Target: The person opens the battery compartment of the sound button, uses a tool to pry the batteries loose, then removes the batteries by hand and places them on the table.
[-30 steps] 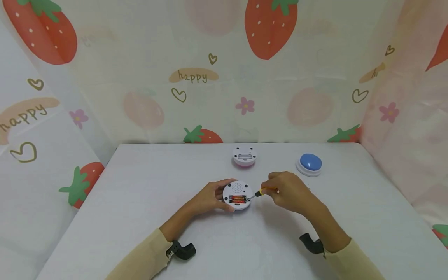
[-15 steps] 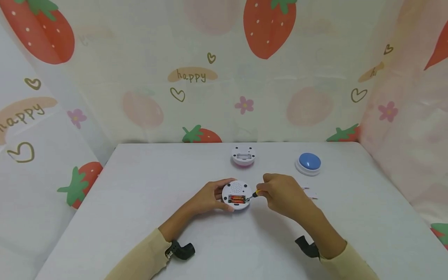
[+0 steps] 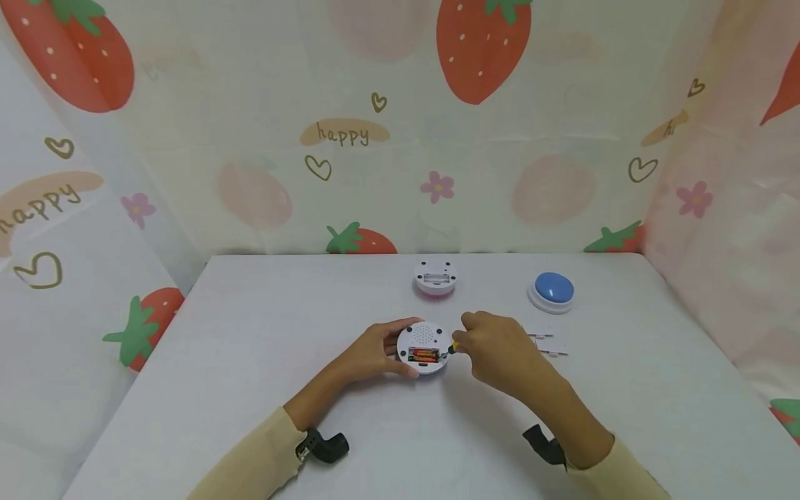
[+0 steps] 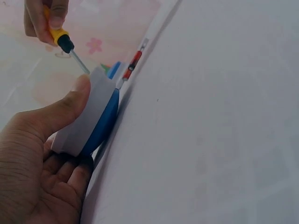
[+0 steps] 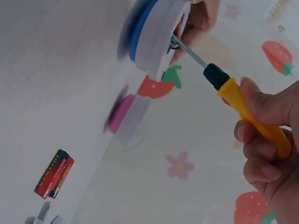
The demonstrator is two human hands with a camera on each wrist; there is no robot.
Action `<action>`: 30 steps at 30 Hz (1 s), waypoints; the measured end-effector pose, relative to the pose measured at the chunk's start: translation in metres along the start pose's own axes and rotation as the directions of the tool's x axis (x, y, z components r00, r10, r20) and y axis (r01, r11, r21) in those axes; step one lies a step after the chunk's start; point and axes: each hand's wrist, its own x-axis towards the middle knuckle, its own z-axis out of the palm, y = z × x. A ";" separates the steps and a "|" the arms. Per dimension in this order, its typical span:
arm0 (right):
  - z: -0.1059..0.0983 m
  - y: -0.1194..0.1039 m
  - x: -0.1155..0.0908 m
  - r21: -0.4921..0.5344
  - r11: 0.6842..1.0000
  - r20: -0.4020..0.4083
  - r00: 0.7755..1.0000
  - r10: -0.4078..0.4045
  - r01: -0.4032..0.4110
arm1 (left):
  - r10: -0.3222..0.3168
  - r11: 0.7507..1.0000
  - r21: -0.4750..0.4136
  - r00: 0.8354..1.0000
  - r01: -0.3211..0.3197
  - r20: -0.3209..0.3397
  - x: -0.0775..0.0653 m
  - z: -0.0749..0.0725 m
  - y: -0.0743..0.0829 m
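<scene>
My left hand grips a round push button at its rim, thumb on the near side. It lies upside down, white base up and blue dome against the table, as the left wrist view shows. Red and black batteries sit in its uncovered compartment. In my right hand is a yellow-handled screwdriver, held from the right. The shaft slants down to the right end of the compartment, its tip at a metal contact there. In the head view my right hand hides most of the handle.
A pink-domed button lies upside down at the back, its battery compartment bare. An upright blue button stands to its right. Two white battery covers lie beyond my right hand. Loose batteries lie near them on the white table.
My right hand has moved left and slightly down with the screwdriver, bringing the white covers into sight behind it. My left hand and the button stay in place.
</scene>
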 end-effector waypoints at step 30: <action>0.022 0.039 -0.004 0.410 0.895 0.005 0.981 0.192 -0.177 | 0.011 0.999 -0.036 1.000 -0.011 0.002 0.001 -0.001 -0.003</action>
